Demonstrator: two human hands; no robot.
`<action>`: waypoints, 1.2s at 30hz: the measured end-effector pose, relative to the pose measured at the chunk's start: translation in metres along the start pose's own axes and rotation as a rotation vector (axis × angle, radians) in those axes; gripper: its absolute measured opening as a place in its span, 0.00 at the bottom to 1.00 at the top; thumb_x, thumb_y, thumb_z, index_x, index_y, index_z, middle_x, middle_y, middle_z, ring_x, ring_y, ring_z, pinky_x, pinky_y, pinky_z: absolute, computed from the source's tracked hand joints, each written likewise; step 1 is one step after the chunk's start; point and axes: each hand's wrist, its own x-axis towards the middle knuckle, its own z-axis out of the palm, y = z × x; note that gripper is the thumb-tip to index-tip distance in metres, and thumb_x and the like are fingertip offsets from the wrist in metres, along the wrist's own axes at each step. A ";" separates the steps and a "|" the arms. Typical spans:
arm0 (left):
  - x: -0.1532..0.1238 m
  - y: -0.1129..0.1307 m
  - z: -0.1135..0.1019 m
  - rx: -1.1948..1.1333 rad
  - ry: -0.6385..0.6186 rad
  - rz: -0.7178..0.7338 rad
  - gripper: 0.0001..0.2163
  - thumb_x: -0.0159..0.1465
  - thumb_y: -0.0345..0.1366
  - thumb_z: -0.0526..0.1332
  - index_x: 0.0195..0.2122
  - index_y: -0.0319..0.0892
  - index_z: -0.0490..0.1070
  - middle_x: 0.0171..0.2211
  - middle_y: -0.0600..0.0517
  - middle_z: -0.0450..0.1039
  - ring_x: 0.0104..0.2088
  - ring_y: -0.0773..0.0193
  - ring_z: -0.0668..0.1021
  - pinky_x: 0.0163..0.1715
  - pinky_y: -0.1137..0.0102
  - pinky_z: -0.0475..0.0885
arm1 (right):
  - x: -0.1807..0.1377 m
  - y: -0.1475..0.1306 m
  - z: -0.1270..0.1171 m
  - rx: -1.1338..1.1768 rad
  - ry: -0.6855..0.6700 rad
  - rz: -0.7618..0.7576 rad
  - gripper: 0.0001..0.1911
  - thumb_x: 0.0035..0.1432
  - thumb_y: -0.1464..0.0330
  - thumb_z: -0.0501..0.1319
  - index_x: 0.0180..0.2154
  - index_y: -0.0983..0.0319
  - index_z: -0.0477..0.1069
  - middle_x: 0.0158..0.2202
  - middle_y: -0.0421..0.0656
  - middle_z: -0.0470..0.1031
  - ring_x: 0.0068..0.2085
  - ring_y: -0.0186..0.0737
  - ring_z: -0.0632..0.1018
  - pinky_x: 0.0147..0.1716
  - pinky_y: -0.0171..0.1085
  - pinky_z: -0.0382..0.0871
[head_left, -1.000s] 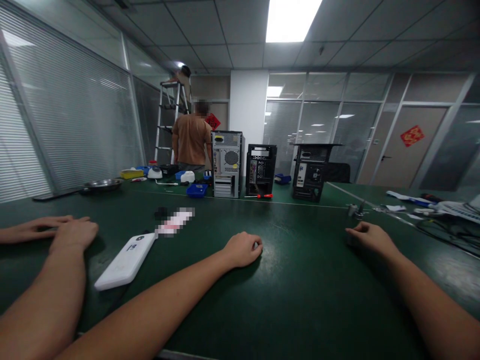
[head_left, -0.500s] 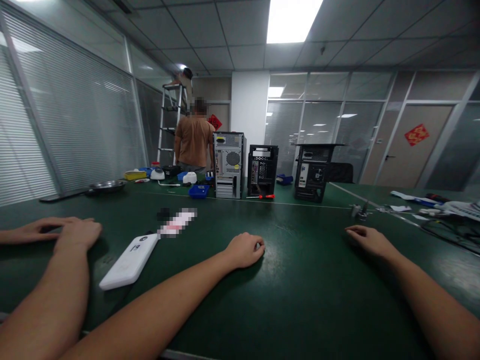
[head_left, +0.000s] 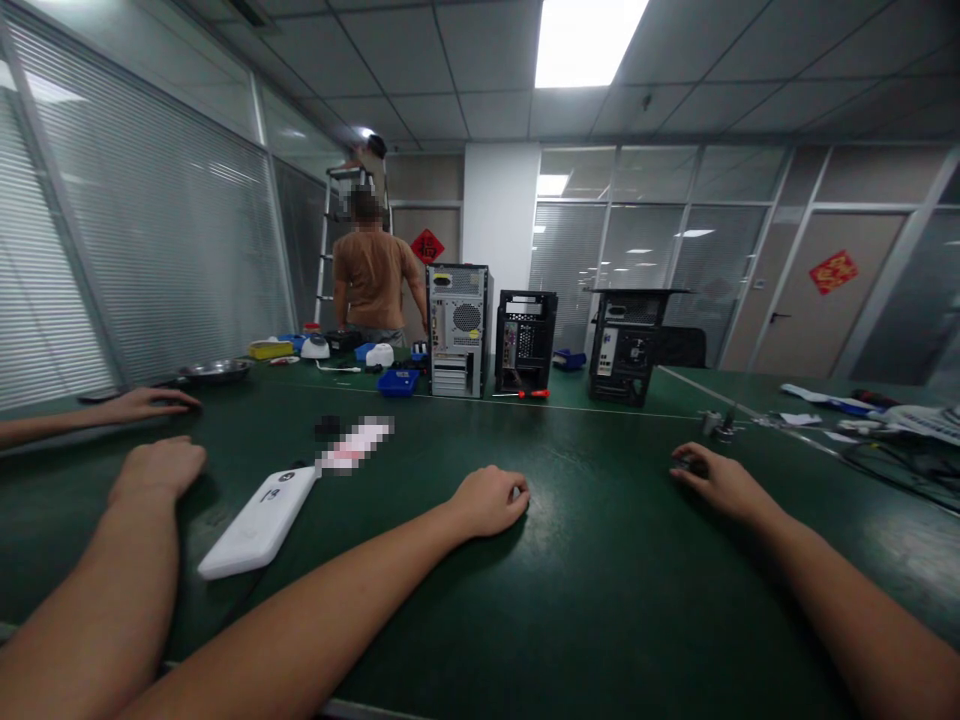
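On the green table (head_left: 585, 600), my left hand (head_left: 489, 502) rests with its fingers curled inward. A small pale spot shows inside the curl, too small to name. My right hand (head_left: 720, 482) is farther right, its thumb and fingers closing round a small dark, metallic-looking thing (head_left: 682, 462) that I cannot make out. Just behind that hand stand several small metal parts (head_left: 718, 425). A white power bank (head_left: 259, 525) lies left of my left forearm, beside a blurred-out pinkish object (head_left: 356, 443).
Another person's two hands (head_left: 157, 468) lie at the left. Along the back stand a grey computer case (head_left: 459, 330) and two black ones (head_left: 525, 340), with a red-handled screwdriver (head_left: 534, 394) and a blue tray (head_left: 397, 383). Cables (head_left: 907, 465) lie right. A person (head_left: 371, 275) stands near a ladder.
My right hand has shifted slightly left, and a small dark thing now shows at its fingertips. My left hand stays put. The other person's far hand reached forward; the standing person moved left.
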 end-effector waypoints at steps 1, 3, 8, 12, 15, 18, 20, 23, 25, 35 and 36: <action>0.000 0.000 0.000 -0.001 0.000 -0.001 0.14 0.68 0.43 0.54 0.44 0.46 0.78 0.35 0.50 0.80 0.34 0.58 0.79 0.36 0.68 0.71 | -0.001 -0.013 0.000 0.004 0.002 -0.038 0.24 0.56 0.53 0.61 0.50 0.58 0.72 0.45 0.47 0.79 0.45 0.48 0.79 0.47 0.45 0.72; 0.000 0.000 0.000 -0.007 0.001 0.002 0.14 0.68 0.43 0.54 0.44 0.46 0.78 0.35 0.50 0.80 0.34 0.58 0.79 0.36 0.68 0.71 | -0.004 -0.046 0.001 0.011 0.008 -0.137 0.22 0.58 0.53 0.60 0.49 0.58 0.74 0.47 0.47 0.79 0.47 0.49 0.78 0.49 0.46 0.72; -0.003 0.006 -0.005 -0.058 -0.012 0.036 0.18 0.71 0.48 0.51 0.45 0.45 0.77 0.35 0.49 0.79 0.34 0.60 0.79 0.34 0.70 0.69 | -0.023 -0.144 0.019 0.047 0.000 -0.490 0.19 0.63 0.57 0.58 0.51 0.56 0.75 0.50 0.47 0.76 0.48 0.46 0.78 0.49 0.46 0.73; -0.005 0.014 -0.009 -0.085 -0.049 0.100 0.20 0.72 0.50 0.48 0.48 0.44 0.74 0.34 0.50 0.79 0.34 0.60 0.79 0.33 0.70 0.68 | -0.043 -0.197 0.042 0.024 -0.042 -0.723 0.16 0.63 0.61 0.60 0.51 0.56 0.75 0.48 0.46 0.76 0.47 0.42 0.78 0.48 0.42 0.73; -0.006 0.017 -0.009 -0.053 -0.057 0.152 0.18 0.72 0.47 0.49 0.45 0.44 0.74 0.35 0.49 0.79 0.35 0.60 0.79 0.34 0.70 0.68 | -0.054 -0.213 0.054 -0.008 -0.077 -0.816 0.15 0.63 0.64 0.60 0.50 0.57 0.74 0.46 0.46 0.77 0.47 0.42 0.77 0.47 0.41 0.72; -0.007 0.015 -0.008 -0.029 -0.054 0.164 0.17 0.72 0.44 0.49 0.43 0.44 0.75 0.35 0.49 0.79 0.35 0.60 0.79 0.34 0.70 0.68 | -0.058 -0.217 0.058 -0.025 -0.072 -0.821 0.14 0.62 0.64 0.61 0.50 0.59 0.72 0.45 0.46 0.77 0.45 0.43 0.77 0.45 0.42 0.72; -0.006 0.014 -0.007 -0.033 -0.040 0.167 0.16 0.72 0.44 0.49 0.46 0.45 0.75 0.37 0.49 0.79 0.36 0.59 0.80 0.36 0.70 0.69 | -0.059 -0.216 0.058 -0.017 -0.054 -0.819 0.15 0.62 0.64 0.61 0.50 0.59 0.71 0.44 0.46 0.78 0.45 0.43 0.77 0.44 0.42 0.72; -0.006 0.013 -0.005 -0.041 -0.028 0.178 0.16 0.72 0.44 0.49 0.51 0.47 0.73 0.40 0.49 0.80 0.38 0.58 0.80 0.38 0.69 0.70 | -0.059 -0.217 0.058 0.017 -0.041 -0.826 0.16 0.62 0.64 0.61 0.52 0.58 0.69 0.45 0.46 0.78 0.46 0.43 0.78 0.45 0.42 0.72; -0.006 0.014 -0.005 -0.030 -0.034 0.176 0.16 0.72 0.43 0.49 0.50 0.46 0.74 0.39 0.49 0.80 0.38 0.58 0.80 0.38 0.69 0.70 | -0.060 -0.218 0.059 0.035 -0.053 -0.823 0.18 0.61 0.65 0.62 0.53 0.57 0.67 0.46 0.45 0.78 0.47 0.43 0.78 0.46 0.42 0.72; -0.002 0.007 -0.002 -0.082 0.080 0.043 0.12 0.68 0.40 0.54 0.45 0.45 0.76 0.31 0.52 0.78 0.30 0.62 0.77 0.31 0.71 0.67 | -0.047 -0.202 0.052 0.020 0.165 -0.716 0.22 0.65 0.73 0.51 0.60 0.57 0.61 0.52 0.50 0.72 0.53 0.48 0.73 0.54 0.51 0.69; -0.001 0.006 -0.001 -0.098 0.081 0.035 0.12 0.67 0.38 0.55 0.47 0.45 0.76 0.30 0.52 0.77 0.30 0.63 0.77 0.31 0.71 0.67 | -0.047 -0.201 0.050 0.043 0.198 -0.675 0.22 0.65 0.72 0.50 0.60 0.57 0.60 0.50 0.50 0.71 0.51 0.48 0.73 0.53 0.51 0.69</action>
